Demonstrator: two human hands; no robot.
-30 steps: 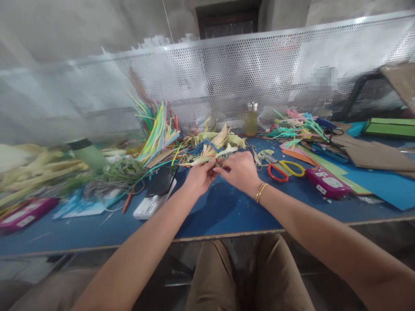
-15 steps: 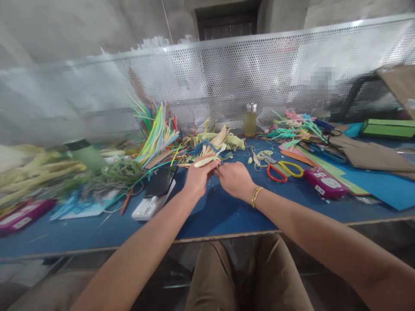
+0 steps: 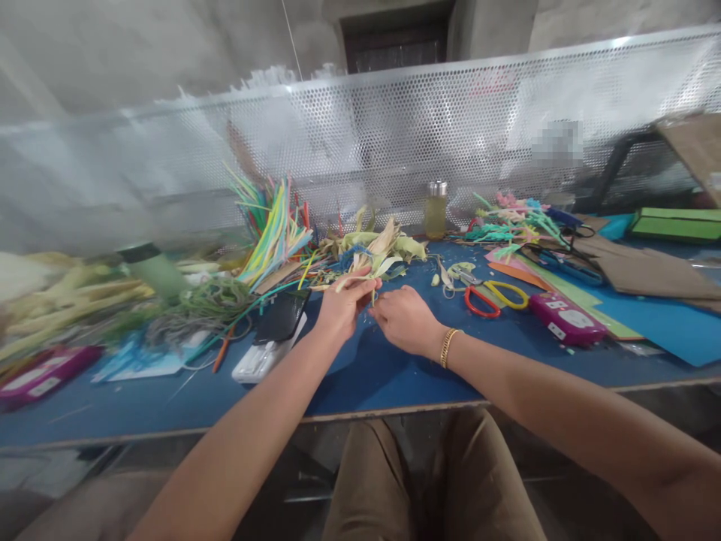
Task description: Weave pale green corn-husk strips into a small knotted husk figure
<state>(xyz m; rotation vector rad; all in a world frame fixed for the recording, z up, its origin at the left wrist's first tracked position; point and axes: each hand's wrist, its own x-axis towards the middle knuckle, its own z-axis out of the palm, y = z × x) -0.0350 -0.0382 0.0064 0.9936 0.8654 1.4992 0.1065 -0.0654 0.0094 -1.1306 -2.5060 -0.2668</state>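
Both hands are working at the middle of the blue table (image 3: pixel 394 376); the left hand (image 3: pixel 338 308) is pinching a pale dried husk strip (image 3: pixel 366 276) between thumb and fingertips, and the strip is rising from the fingers toward the husk pile (image 3: pixel 377 244) just behind; the right hand (image 3: pixel 402 319) is lying close beside it, its fingers curled toward the lower end of the same strip, but whether it is really gripping the strip cannot be told. The person is holding the strip low over the table surface, near the front of the pile. It is looking very light, thin and papery; it is probably bending easily and tearing along its fibres, so a grip near the base, with a gentle pinch across its flat width, is seeming the safest. Around this, a black phone (image 3: pixel 280 315) is lying to the left; coloured straws (image 3: pixel 270 225) are standing behind it; scissors with red and yellow handles (image 3: pixel 493 297) are lying to the right, near a pink case (image 3: pixel 566 317); a small glass bottle (image 3: pixel 435 209) is standing at the perforated metal screen (image 3: pixel 451 128).
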